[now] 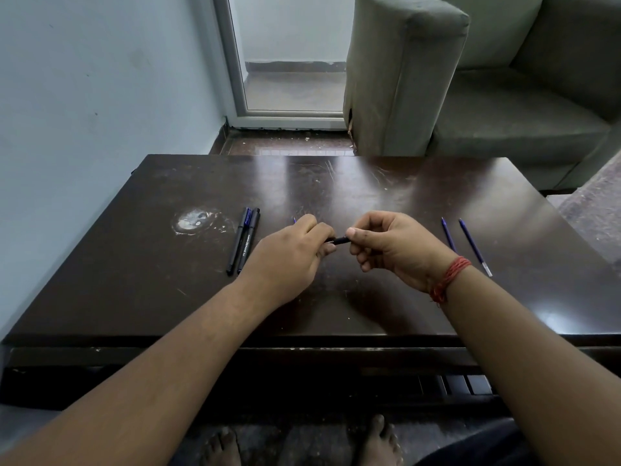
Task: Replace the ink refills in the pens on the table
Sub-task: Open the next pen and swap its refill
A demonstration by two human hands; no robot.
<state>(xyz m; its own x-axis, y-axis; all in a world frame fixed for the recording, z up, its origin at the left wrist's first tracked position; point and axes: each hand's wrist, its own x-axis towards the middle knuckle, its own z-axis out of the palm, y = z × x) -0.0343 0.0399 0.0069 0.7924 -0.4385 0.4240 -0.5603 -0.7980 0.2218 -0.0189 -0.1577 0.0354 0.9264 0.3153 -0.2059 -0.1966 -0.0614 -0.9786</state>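
Both hands hold one black pen (338, 240) just above the middle of the dark table (386, 193). My left hand (289, 253) grips its left part, and a small blue tip (294, 220) sticks out behind the knuckles. My right hand (396, 247) pinches the right end between thumb and forefinger. Most of the pen is hidden inside the two hands. Two black pens (243, 240) lie side by side to the left of my left hand. Two blue refills (472, 245) lie on the table to the right of my right wrist.
A whitish worn patch (194, 220) marks the tabletop at the left. A grey sofa (470, 79) stands behind the table's far right edge, and a glass door (289, 58) is behind the far edge. My bare feet (379, 442) show under the near edge.
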